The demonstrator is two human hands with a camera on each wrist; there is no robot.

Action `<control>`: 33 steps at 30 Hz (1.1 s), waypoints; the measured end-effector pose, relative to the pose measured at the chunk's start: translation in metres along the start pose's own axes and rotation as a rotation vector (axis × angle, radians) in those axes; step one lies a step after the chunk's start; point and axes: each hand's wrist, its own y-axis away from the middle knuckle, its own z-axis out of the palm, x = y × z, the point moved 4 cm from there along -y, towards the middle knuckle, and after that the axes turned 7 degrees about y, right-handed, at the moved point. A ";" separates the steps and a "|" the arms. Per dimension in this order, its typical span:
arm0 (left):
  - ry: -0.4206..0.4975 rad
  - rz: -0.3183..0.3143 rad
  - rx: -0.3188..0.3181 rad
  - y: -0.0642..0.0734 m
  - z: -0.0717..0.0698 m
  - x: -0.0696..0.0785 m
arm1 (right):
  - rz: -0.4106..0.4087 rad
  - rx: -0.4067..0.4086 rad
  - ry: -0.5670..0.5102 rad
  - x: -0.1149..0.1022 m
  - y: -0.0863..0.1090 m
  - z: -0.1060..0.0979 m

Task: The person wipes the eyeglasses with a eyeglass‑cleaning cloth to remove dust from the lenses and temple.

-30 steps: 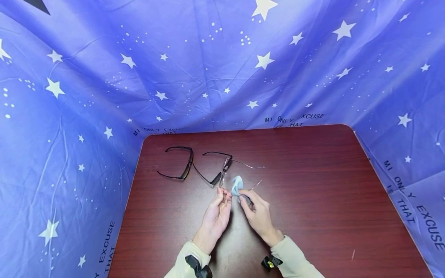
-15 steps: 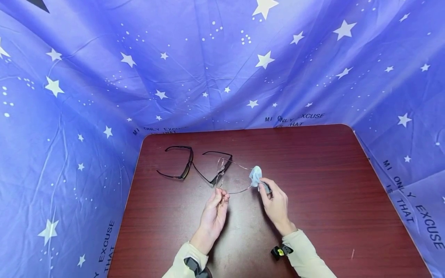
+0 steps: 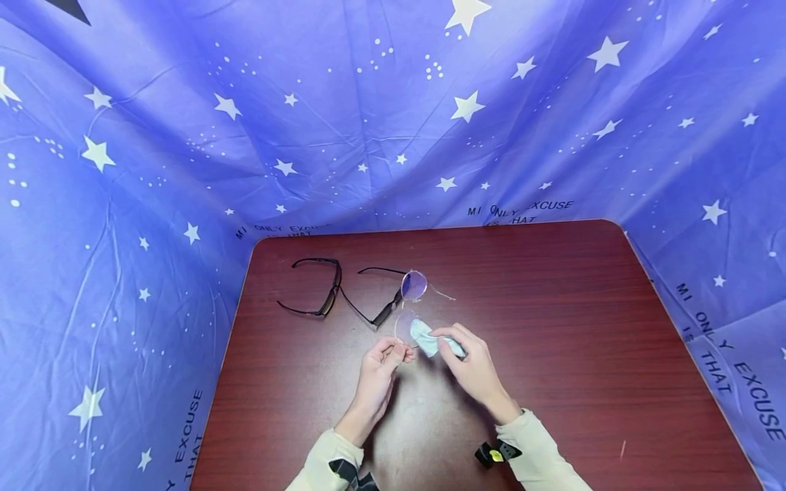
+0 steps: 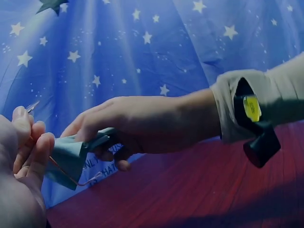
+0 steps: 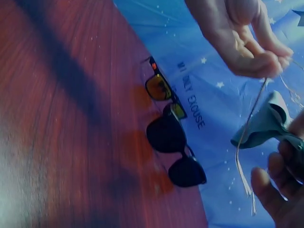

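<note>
My left hand (image 3: 373,375) pinches a pair of thin wire-rimmed eyeglasses (image 3: 414,286) near one hinge. They are raised above the table, temples unfolded; the far round lens has a violet sheen. A crumpled pale blue cleaning cloth (image 3: 424,337) is held between the thumb and fingers of my right hand (image 3: 477,367) and overlaps the near lens. In the left wrist view, the cloth (image 4: 68,159) hangs right beside the left fingertips. One thin temple (image 5: 244,173) crosses in front of the cloth in the right wrist view.
Black sunglasses with dark lenses (image 3: 383,315) lie just beyond the held eyeglasses. To their left are black-framed glasses with yellow-orange lenses (image 5: 157,88). Both rest unfolded on the reddish-brown wooden table (image 3: 552,341), which a blue star-patterned curtain (image 3: 368,123) surrounds on the visible sides.
The right hand moved the cloth right to the temple tips, then back left to the near lens. The left hand turned the eyeglasses so the lenses face up more. Both glasses on the table stayed put.
</note>
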 end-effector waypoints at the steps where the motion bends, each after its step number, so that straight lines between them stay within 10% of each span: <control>1: -0.033 0.006 -0.009 0.000 0.001 0.000 | 0.013 -0.038 0.000 -0.002 0.001 0.002; 14: -0.188 0.091 -0.104 0.002 0.004 0.004 | 0.038 -0.161 0.039 -0.006 0.003 0.010; 24: -0.211 0.112 -0.156 0.003 0.007 0.002 | 0.069 -0.102 0.313 0.013 0.001 0.002; 33: -0.215 0.135 -0.147 0.002 0.007 0.001 | 0.030 -0.239 -0.006 -0.003 0.001 0.009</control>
